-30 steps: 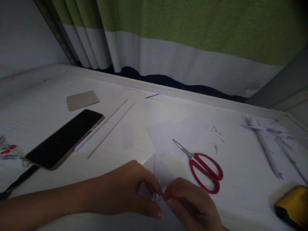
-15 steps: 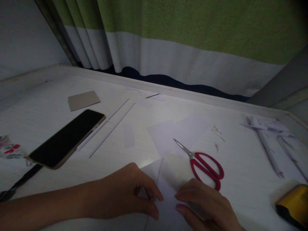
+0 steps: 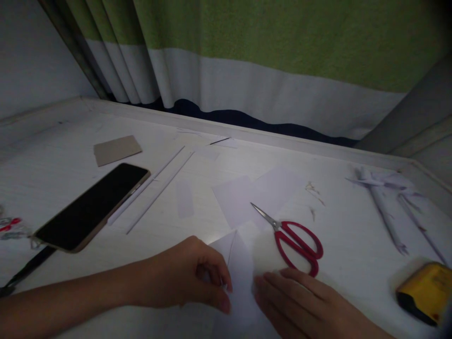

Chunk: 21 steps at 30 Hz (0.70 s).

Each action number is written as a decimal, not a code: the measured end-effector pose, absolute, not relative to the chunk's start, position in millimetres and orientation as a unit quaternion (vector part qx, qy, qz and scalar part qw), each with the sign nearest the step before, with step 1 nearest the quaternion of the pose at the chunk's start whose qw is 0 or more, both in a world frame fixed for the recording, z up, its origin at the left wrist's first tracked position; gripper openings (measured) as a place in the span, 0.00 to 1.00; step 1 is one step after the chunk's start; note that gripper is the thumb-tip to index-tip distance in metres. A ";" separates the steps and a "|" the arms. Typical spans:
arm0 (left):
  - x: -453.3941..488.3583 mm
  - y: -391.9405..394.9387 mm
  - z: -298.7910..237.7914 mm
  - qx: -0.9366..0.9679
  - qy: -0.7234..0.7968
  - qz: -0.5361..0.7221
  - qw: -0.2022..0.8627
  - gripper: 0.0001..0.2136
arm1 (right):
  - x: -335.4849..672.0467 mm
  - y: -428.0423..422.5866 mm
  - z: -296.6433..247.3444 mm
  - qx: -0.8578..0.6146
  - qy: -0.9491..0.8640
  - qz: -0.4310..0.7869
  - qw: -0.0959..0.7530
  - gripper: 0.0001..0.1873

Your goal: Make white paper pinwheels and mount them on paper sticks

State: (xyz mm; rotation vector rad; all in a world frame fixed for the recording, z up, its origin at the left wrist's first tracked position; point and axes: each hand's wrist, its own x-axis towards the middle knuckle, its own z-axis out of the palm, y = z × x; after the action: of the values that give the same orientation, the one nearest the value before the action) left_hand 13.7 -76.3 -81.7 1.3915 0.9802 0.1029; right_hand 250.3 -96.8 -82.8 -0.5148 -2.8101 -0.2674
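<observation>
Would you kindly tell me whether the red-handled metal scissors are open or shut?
Shut: the red-handled metal scissors have blades lying together, tapering to one tip, with no gap visible between them.

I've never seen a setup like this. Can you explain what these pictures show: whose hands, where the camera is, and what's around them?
There is no machine here: the bare hands belong to the person wearing the camera. It sits on their head, looking forward and down.

The left hand has its thumb and forefinger close together over a white sheet of paper; whether they pinch anything is unclear. The right hand is at the sheet's right side, fingers extended.

Also on the white surface are red-handled scissors, a smartphone, two slim white rods, a piece of cardboard and a yellow-and-black object. A green-and-white curtain hangs behind.
</observation>
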 end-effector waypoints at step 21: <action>9.8 -72.9 -84.5 0.578 0.402 0.030 0.710 0.11 | 239.4 -92.3 -71.2 -0.065 -0.990 -0.115 0.049 0.29</action>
State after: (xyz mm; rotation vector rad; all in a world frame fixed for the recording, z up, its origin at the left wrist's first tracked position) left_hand 9.8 -72.9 -84.5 1.2817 0.8913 0.0667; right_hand 239.4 -92.3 -71.2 -0.1972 -3.0164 -0.3510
